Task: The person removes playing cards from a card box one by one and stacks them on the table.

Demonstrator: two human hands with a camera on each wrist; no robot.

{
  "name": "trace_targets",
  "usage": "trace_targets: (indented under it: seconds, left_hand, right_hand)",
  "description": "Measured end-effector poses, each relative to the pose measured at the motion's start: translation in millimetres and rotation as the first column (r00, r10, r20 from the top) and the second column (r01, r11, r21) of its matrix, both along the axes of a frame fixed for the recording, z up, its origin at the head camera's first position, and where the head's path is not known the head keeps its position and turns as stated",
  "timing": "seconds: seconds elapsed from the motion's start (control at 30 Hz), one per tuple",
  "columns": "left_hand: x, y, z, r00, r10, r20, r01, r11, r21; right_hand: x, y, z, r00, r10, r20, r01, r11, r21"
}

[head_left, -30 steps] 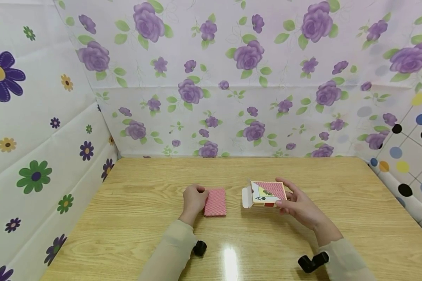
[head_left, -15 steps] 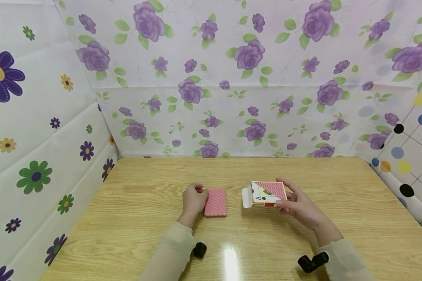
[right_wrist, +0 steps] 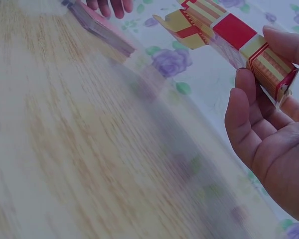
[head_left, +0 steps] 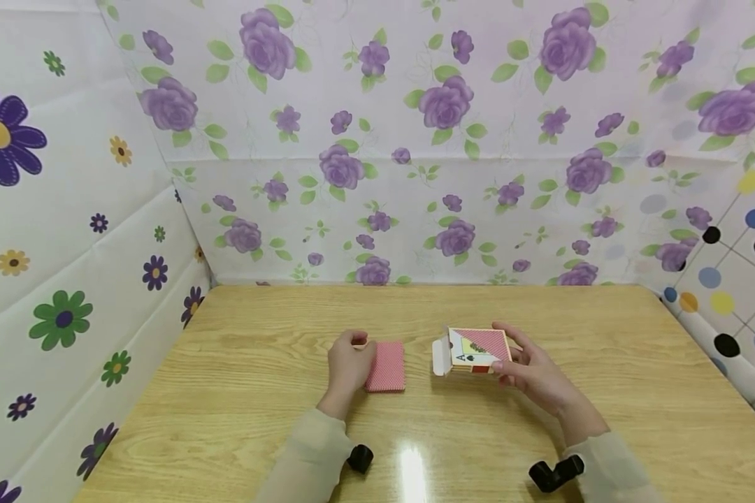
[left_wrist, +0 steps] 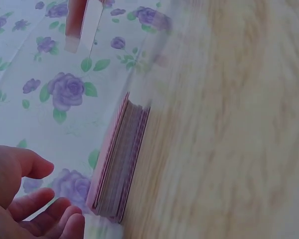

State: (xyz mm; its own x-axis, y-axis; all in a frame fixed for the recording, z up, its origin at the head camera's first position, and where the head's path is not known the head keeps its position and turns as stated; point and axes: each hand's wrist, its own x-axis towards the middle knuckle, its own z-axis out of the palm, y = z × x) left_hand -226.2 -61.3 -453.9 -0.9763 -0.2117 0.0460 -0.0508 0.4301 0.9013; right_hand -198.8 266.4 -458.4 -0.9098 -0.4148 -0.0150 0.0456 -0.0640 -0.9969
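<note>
A squared deck of playing cards (head_left: 386, 367) with red patterned backs lies on the wooden table. Just left of it is my left hand (head_left: 349, 365), its thumb overlapping the deck's upper left edge in the head view. The left wrist view shows a gap between this hand's loosely bent fingers (left_wrist: 45, 214) and the card stack (left_wrist: 122, 159). My right hand (head_left: 537, 377) grips the right end of a card box (head_left: 480, 349), thumb in front and fingers behind. An ace design shows on the box, above the table. Its white end flap (head_left: 441, 356) hangs out toward the deck.
The light wooden table (head_left: 258, 321) reaches back to a flower-printed cloth (head_left: 403, 175). Printed cloths also stand at the left and right sides. Black wrist devices (head_left: 360, 458) sit on both forearms. A bright light reflection lies on the table in front.
The head view has shifted slightly. My left hand has edged a little to the right at the deck; the box stays in my right hand, nearly still.
</note>
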Motion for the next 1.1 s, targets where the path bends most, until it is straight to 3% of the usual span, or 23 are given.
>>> trace_targets:
  seconds: [0.23,0.7,1.1]
  left_hand:
    - [6.7,6.5,2.3,0.998,-0.030,-0.062,0.033,0.999,0.041]
    - [15.3,25.0,6.5,0.985,-0.132,-0.114,0.138,0.989,0.046]
    - [20.4,42.7,12.0,0.954,-0.271,-0.125,0.286,0.951,0.118]
  right_hand:
    - [-1.7,-1.5,-3.1,1.000,-0.012,0.003,0.012,1.000,0.010]
    - [-5.4,-2.9,-3.0,0.999,-0.013,0.031,0.013,1.000,-0.005]
    - [-7.8,-5.8,-5.1,1.000,0.005,0.017,-0.005,1.000,-0.011]
